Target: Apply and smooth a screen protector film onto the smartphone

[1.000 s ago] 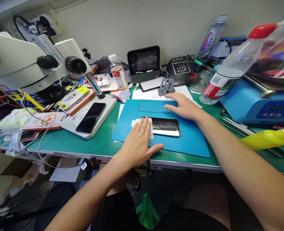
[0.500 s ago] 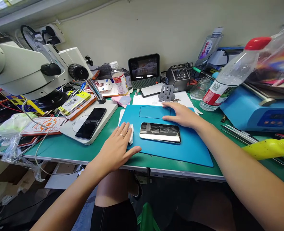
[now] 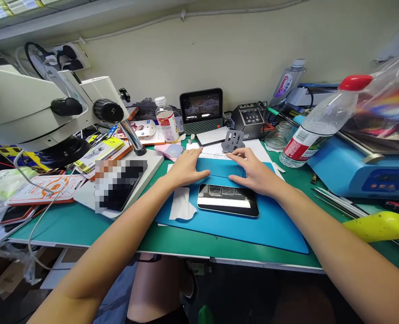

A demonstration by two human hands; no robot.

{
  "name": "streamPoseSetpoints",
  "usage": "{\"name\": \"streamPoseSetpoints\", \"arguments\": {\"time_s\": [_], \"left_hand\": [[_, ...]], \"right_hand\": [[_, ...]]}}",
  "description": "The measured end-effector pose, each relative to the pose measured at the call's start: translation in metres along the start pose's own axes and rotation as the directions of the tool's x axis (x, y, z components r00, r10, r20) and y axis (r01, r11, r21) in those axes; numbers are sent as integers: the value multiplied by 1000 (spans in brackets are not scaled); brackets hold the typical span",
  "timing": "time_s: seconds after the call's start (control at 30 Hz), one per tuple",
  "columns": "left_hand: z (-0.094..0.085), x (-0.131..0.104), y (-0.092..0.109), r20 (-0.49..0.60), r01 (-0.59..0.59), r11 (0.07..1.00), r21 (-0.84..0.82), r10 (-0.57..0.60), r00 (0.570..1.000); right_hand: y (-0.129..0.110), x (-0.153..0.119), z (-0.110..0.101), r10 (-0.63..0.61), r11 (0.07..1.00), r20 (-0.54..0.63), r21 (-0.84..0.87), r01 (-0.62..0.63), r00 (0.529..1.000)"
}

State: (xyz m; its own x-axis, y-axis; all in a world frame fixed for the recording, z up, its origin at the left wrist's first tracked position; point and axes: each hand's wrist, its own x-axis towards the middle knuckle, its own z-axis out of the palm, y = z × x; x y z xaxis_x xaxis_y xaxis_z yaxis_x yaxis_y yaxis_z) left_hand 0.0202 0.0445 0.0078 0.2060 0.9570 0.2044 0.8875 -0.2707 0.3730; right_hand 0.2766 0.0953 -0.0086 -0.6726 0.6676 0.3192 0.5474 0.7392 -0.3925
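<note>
From where I stood, the left hand (image 3: 186, 169) and right hand (image 3: 255, 172) spread loose, parted fingers above the phone's (image 3: 228, 200) far edge (glossy, that phone), which lay on the blue mat (image 3: 240, 233).

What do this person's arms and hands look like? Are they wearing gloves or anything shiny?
No gloves! The bare left hand wears a thin, shiny, metal-looking ring. The right hand is bare too, and no ring shows on it. No sleeve, watch or bracelet shows on the left arm or the right arm.
</note>
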Motion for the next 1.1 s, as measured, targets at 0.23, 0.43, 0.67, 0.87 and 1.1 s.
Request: {"name": "streamPoseSetpoints", "arguments": {"time_s": [0.23,0.43,0.67,0.87,1.1], "left_hand": [[5,-11,-6,31,-84,982,-168,90,995],[5,-10,-7,0,-142,976,-165,143,990],[1,-10,-10,-88,-208,967,-148,197,976],[4,-10,-11,-138,-196,949,-247,166,976],[13,-12,-4,-139,-114,889,-443,58,989]], "right_hand": [[-3,-1,-3,10,999,23,38,-11,1000],[-3,-2,-4,58,998,84,23,-60,995],[-8,-4,-8,-16,1000,19,2,16,1000],[-9,-6,-14,-60,997,-31,37,61,998],[-7,-8,-17,-27,997,-51,76,31,998]]}}
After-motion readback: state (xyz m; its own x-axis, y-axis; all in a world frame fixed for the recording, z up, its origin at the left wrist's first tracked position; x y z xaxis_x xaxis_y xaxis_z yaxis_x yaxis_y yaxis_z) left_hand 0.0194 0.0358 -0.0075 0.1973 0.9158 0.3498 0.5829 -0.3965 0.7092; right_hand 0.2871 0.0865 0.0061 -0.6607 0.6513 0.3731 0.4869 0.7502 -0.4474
